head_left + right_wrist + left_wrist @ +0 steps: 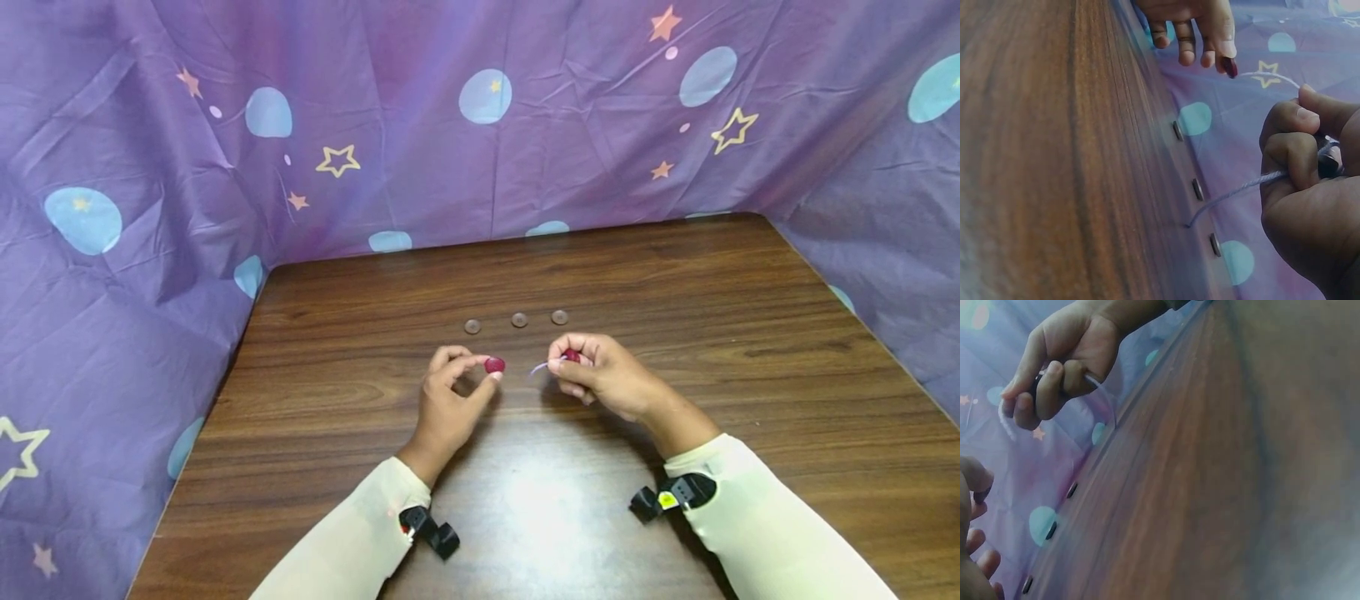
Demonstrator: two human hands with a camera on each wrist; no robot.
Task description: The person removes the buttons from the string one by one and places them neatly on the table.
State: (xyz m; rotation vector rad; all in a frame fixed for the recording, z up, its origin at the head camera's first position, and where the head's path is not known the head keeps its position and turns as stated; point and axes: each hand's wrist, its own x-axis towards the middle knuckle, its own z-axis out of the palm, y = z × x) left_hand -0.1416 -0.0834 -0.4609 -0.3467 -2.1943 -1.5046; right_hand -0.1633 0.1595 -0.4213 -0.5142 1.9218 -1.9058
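Observation:
Between thumb and index finger, my left hand (450, 396) pinches a round red button (494, 365) above the table. My right hand (603, 375), level with it on the right, pinches a thin whitish cord (538, 367) near one end, and that end points toward the left hand's button. A second red button (572, 356) shows among the right fingers, partly hidden by them. In the right wrist view, the cord's other length (1229, 194) hangs below the right hand, and its short end runs across to the left hand's button (1229, 67).
Three brown buttons lie in a row beyond the hands: a left one (472, 327), a middle one (519, 320) and a right one (559, 317). They rest on a dark wooden table (360, 433). A purple patterned cloth (420, 125) hangs behind and beside it.

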